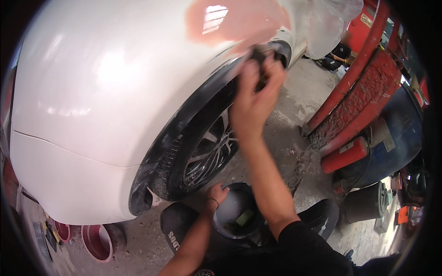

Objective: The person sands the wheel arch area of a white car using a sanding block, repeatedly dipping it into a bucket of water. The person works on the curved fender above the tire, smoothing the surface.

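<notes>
My right hand (258, 89), smeared by motion, is closed on a dark block (263, 60). It presses against the black-edged wheel arch (281, 48) of a white car (106, 106), just below a pinkish filler patch (235, 20) on the panel. The block's exact kind is hard to make out. Low between my knees stands a dark bucket (226, 216) with cloudy grey liquid and a small greenish piece (244, 217) in it. My left hand (218, 194) grips the bucket's rim on the car side, its fingers partly hidden.
The car's wheel (212, 152) is close in front. Maroon buckets (97, 244) stand at lower left. On the right are a red metal frame (354, 92), a red fire extinguisher (345, 155), a blue drum (391, 133) and a dark bin (365, 202). Another person (335, 59) is in the background.
</notes>
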`<action>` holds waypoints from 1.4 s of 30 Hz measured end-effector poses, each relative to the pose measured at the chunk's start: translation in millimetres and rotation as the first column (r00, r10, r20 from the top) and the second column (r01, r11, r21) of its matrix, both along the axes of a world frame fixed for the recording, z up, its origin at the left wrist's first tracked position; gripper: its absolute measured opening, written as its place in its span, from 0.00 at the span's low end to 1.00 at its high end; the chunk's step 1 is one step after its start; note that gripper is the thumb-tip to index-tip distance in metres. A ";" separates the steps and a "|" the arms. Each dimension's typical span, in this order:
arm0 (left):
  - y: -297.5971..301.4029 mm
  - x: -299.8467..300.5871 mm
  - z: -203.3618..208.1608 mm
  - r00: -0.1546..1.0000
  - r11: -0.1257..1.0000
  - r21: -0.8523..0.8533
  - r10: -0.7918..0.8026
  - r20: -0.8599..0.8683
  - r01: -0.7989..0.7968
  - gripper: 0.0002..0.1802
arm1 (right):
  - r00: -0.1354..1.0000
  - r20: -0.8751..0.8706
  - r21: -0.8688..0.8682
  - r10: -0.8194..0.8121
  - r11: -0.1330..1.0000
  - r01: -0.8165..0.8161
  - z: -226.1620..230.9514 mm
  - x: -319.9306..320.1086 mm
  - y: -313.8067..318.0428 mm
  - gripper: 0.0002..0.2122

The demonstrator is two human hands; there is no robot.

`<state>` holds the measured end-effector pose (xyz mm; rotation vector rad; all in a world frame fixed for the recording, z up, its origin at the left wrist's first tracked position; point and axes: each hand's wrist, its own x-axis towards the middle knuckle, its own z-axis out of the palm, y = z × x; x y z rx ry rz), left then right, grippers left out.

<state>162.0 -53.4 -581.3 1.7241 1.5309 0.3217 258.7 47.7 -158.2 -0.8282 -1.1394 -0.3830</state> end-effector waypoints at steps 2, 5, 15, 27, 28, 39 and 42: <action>-0.8 -2.2 -2.4 1.000 1.000 -0.001 0.011 0.008 -0.011 0.30 | 0.959 0.283 0.139 -0.020 0.990 -0.021 -16.4 -21.0 -24.0 0.22; -2.7 -8.0 5.7 1.000 1.000 -0.020 0.013 -0.005 -0.013 0.30 | 0.941 0.337 0.194 -0.039 0.981 -0.029 -17.9 17.6 7.7 0.23; -5.3 -7.7 9.4 1.000 0.999 -0.032 0.026 -0.015 -0.027 0.30 | 0.999 0.000 -0.032 0.049 0.998 -0.049 0.4 3.7 1.2 0.18; 2.2 2.8 10.7 1.000 0.999 -0.037 -0.012 0.026 0.013 0.34 | 0.744 -0.661 -0.136 0.096 0.960 -0.245 26.6 99.5 71.3 0.16; 0.5 2.1 17.3 1.000 0.999 -0.031 -0.014 0.009 0.015 0.34 | 0.878 -0.474 -0.118 0.065 0.984 -0.137 23.0 80.1 58.0 0.16; -0.1 5.6 30.5 0.999 0.998 -0.061 -0.020 0.026 0.022 0.38 | 0.879 -0.420 0.092 0.224 0.975 -0.204 25.7 103.7 74.8 0.17; 0.1 -3.1 32.2 1.000 0.995 -0.097 -0.011 0.007 0.012 0.38 | 0.960 -0.275 0.079 0.049 0.996 -0.028 -2.7 51.8 45.5 0.16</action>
